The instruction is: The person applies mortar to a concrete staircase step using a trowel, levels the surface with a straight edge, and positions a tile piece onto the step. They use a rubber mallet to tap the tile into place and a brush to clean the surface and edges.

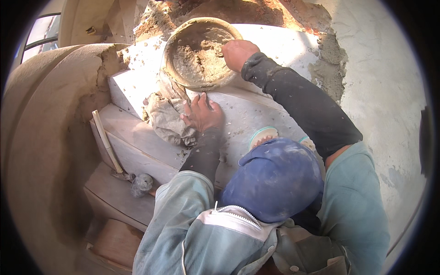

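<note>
A round bowl [170,55] of wet grey-brown mortar [201,57] stands on a pale stair step ahead of me. At its right rim my right hand [240,54] is closed, with the fingers curled over the edge; their tips are partly hidden. My left hand [204,113] lies on the step just in front of the bowl, fingers spread. Its fingertips touch the side of a crumpled, dirty beige cloth [167,117]. Below my arms show my blue-clad knee [279,176] and a foot in a green-edged sandal [263,136].
Curved stone steps [133,156] descend at the left beside a rounded plastered wall [50,123]. A tool with a pale wooden handle [107,143] leans there, near a grey crumpled ball [142,184]. Rough mortar [330,68] edges the right wall [385,82]; reddish rubble [270,13] lies behind the bowl.
</note>
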A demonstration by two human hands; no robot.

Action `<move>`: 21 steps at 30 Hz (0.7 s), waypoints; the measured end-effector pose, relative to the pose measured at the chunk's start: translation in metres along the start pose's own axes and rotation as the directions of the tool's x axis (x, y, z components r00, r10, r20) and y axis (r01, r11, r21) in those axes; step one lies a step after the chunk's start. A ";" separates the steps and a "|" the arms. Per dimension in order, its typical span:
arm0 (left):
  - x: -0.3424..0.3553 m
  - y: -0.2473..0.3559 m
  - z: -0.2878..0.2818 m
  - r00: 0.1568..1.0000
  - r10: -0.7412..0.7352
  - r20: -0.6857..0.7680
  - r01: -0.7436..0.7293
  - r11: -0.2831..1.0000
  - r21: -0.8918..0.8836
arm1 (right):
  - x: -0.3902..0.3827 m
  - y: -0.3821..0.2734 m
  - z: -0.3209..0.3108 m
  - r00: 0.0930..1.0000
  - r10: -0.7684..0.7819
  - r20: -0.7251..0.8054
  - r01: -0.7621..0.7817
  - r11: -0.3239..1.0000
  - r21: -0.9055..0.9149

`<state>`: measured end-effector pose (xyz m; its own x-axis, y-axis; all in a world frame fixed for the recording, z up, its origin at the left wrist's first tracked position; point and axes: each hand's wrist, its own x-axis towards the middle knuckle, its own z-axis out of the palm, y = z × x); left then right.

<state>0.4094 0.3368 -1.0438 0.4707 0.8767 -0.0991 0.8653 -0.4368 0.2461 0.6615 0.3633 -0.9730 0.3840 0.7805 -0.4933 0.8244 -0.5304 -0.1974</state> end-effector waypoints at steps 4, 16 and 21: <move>0.004 0.008 -0.011 0.986 -0.081 0.148 0.077 0.997 0.031 | -0.026 -0.005 0.000 0.999 -0.014 0.051 0.010 0.996 0.088; 0.003 0.007 -0.002 1.000 -0.022 -0.008 0.022 1.000 0.017 | 0.027 -0.001 0.045 0.898 -0.089 0.431 -0.070 0.938 0.340; 0.004 0.008 -0.007 1.000 -0.013 0.006 0.013 1.000 0.029 | 0.008 -0.005 0.016 0.815 0.063 0.576 -0.433 0.726 0.534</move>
<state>0.4173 0.3382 -1.0355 0.4606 0.8810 -0.1081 0.8757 -0.4312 0.2171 0.6538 0.3664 -0.9895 0.1255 0.4126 -0.9022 0.2099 -0.8999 -0.3823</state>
